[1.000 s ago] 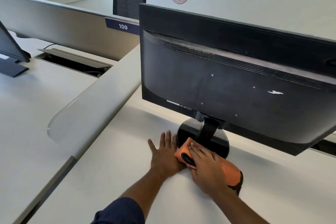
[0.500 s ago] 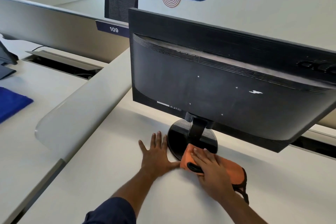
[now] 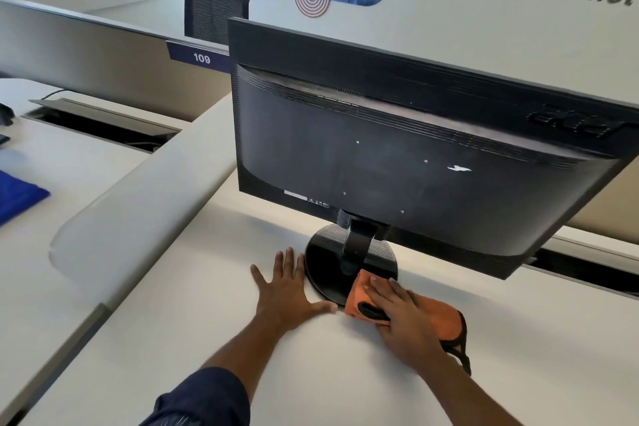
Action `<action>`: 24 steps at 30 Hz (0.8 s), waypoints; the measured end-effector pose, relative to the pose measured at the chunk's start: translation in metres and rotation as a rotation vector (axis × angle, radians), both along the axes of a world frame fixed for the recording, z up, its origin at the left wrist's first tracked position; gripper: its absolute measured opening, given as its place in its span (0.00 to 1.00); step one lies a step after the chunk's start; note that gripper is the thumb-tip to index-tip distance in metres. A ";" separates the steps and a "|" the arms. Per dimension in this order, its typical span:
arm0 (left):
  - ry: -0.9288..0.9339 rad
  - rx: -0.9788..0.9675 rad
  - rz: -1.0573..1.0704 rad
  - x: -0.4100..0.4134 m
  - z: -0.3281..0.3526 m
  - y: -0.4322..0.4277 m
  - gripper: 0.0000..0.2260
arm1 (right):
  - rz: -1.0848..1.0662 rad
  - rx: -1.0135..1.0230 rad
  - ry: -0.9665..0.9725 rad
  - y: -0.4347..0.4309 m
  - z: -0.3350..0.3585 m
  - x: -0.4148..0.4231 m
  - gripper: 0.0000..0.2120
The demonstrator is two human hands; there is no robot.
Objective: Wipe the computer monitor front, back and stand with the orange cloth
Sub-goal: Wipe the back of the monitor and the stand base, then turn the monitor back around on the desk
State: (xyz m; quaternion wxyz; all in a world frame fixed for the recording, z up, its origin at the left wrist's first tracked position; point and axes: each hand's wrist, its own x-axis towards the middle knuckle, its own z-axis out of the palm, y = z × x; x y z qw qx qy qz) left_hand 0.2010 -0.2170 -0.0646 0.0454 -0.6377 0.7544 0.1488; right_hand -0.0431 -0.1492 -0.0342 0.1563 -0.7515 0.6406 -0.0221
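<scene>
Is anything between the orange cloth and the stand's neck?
Nothing visible. The right hand presses the orange cloth onto the near rim of the base; only bare base lies between it and the neck. The left hand rests on the desk, left of it.

Under my right fingers (image 3: 382, 291), orange cloth (image 3: 438, 318) edged in black; beyond them, glossy black stand (image 3: 323, 264), ribbed black monitor (image 3: 397, 156).

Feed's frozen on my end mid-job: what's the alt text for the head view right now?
The right hand presses the orange cloth onto the near edge of the round black stand; the left hand lies flat on the white desk beside it. The monitor shows its back.
</scene>
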 end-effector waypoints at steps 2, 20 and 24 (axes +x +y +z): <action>-0.011 0.016 0.002 0.000 0.001 -0.001 0.59 | 0.039 0.010 -0.003 0.003 0.002 0.010 0.32; 0.772 0.863 0.208 -0.054 0.175 0.016 0.37 | -0.466 -0.066 -0.988 0.059 0.115 0.023 0.01; 0.880 0.887 0.135 -0.076 0.207 0.037 0.21 | -0.335 -0.037 -1.027 0.076 0.134 0.018 0.07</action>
